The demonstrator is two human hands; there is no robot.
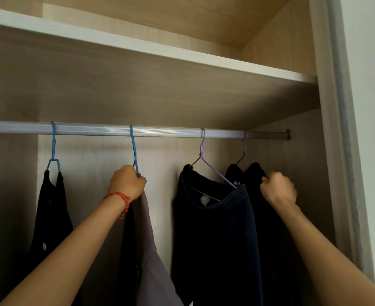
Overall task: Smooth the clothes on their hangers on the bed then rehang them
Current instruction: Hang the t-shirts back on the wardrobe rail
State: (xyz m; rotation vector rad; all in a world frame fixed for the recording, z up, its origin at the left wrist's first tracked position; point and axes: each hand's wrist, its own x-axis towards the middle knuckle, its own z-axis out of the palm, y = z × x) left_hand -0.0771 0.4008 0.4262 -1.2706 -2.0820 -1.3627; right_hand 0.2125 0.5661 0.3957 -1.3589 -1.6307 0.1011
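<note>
Inside a pale wooden wardrobe, four hangers hang from a silver rail. Left hand grips the blue plastic hanger carrying a grey-brown garment; right hand clutches the rightmost black garment.

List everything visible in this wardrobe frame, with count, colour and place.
Metal hanging rail: 1, silver, across the wardrobe.
Wooden shelf: 1, pale, above the rail.
Blue plastic hangers: 2, left and centre-left of the rail.
Purple wire hangers: 2, centre-right and far right.
Dark garments: 3, black or navy, left, centre-right, far right.
Mauve garment: 1, on the second blue hanger.
Red bead bracelet: 1, left wrist.
Left hand: grips the second blue hanger.
Right hand: grips the far-right dark garment.
</note>
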